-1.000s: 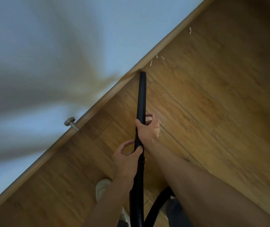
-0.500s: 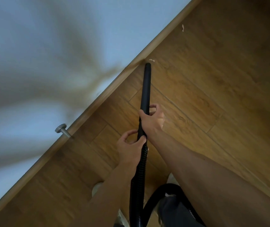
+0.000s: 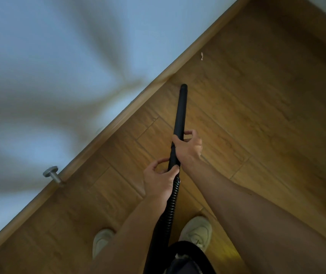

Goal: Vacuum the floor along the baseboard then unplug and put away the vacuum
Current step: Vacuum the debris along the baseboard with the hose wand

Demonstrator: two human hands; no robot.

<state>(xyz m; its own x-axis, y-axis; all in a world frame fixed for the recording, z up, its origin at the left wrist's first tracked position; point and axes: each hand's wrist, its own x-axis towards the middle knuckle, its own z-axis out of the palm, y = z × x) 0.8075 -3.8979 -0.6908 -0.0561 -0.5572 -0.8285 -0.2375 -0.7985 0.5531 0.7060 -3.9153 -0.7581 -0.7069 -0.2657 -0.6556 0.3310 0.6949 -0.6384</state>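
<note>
The black vacuum wand (image 3: 180,111) slants toward the wooden baseboard (image 3: 130,103), its tip near it but apart. The right hand (image 3: 187,147) is wrapped around the wand's lower end; the left hand (image 3: 159,179) grips just below, where the ribbed hose (image 3: 170,206) begins. A pale scrap (image 3: 202,55) lies on the wood floor (image 3: 257,115) beyond the tip. A metal doorstop (image 3: 52,174) juts from the baseboard, well left. Two light shoes (image 3: 196,232) flank the hose.

The vacuum wand (image 3: 181,111) is a straight, matte black tube that points away from the person toward the wooden baseboard (image 3: 118,117), its open tip close to the baseboard but not touching it. Behind the wand continues a black ribbed hose (image 3: 171,204), which runs down and curves at the bottom edge. The floor (image 3: 257,115) is of brown wood planks.
</note>
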